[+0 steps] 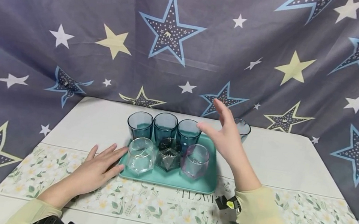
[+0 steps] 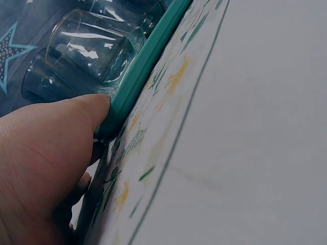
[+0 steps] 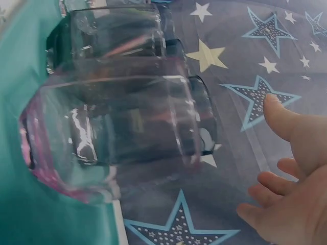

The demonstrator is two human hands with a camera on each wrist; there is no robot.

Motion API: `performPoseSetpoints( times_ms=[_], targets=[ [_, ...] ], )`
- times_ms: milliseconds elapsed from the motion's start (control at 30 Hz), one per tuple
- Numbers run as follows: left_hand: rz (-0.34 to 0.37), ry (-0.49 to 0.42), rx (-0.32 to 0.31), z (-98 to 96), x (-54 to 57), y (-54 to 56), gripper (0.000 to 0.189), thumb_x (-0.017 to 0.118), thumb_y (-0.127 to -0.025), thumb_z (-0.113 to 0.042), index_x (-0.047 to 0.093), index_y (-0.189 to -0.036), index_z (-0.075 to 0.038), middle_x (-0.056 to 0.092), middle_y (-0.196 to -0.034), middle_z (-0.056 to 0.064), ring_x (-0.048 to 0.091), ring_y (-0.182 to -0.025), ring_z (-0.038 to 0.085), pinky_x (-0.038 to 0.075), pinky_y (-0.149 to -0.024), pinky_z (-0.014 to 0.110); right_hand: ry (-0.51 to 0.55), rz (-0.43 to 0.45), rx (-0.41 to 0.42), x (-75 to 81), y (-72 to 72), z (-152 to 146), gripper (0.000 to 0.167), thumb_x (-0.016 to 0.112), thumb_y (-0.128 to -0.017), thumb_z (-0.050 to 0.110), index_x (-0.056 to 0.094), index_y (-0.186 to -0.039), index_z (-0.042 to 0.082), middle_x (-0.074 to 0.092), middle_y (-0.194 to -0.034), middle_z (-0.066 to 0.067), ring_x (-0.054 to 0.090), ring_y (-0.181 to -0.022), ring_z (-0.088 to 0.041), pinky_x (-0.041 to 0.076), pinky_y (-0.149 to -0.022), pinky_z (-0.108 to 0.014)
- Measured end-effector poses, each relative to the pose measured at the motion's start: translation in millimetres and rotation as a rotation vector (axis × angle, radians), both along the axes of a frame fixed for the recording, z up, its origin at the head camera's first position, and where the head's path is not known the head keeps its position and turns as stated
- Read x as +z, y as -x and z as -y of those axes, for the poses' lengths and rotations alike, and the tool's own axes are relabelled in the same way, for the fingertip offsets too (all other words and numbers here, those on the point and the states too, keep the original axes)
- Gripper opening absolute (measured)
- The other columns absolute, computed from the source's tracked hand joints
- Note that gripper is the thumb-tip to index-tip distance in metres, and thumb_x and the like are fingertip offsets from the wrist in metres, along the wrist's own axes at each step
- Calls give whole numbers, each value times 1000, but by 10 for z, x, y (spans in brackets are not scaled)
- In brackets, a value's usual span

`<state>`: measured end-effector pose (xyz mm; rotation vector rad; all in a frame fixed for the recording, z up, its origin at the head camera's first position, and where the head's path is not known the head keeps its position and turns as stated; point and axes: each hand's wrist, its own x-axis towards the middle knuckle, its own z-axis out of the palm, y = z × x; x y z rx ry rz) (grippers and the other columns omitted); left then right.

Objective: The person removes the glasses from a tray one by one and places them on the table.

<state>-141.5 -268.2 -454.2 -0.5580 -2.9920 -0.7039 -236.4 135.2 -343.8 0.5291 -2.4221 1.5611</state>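
A teal tray (image 1: 166,183) carries two rows of glasses. At its back stand three blue glasses, the left one (image 1: 140,122), the middle one (image 1: 165,123) and the right one (image 1: 188,130). In front are a clear faceted glass (image 1: 141,156), a dark grey one (image 1: 168,156) and a pink-tinted one (image 1: 195,161). My left hand (image 1: 98,167) rests at the tray's left side, its thumb touching the corner. Raised with fingers apart, my right hand (image 1: 227,133) holds nothing. Partly hidden behind it is another blue glass (image 1: 244,128), right of the tray.
A white tablecloth (image 1: 282,159) with a floral band covers the table. Behind it hangs a grey curtain (image 1: 206,62) printed with stars. The pink-tinted glass (image 3: 112,127) stands close to the right hand's camera.
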Motion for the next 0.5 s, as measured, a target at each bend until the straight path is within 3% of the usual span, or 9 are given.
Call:
performPoseSetpoints(
  times_ms=[500],
  targets=[
    [-6, 4, -3, -14, 22, -9, 64, 54, -117, -47, 44, -172, -14, 45, -173, 9, 31, -163, 43, 0, -126, 78, -80, 112, 134, -182, -38, 196, 96, 87, -100, 28, 29, -177, 20, 37, -174, -7, 38, -161, -26, 31, -131, -44]
  ],
)
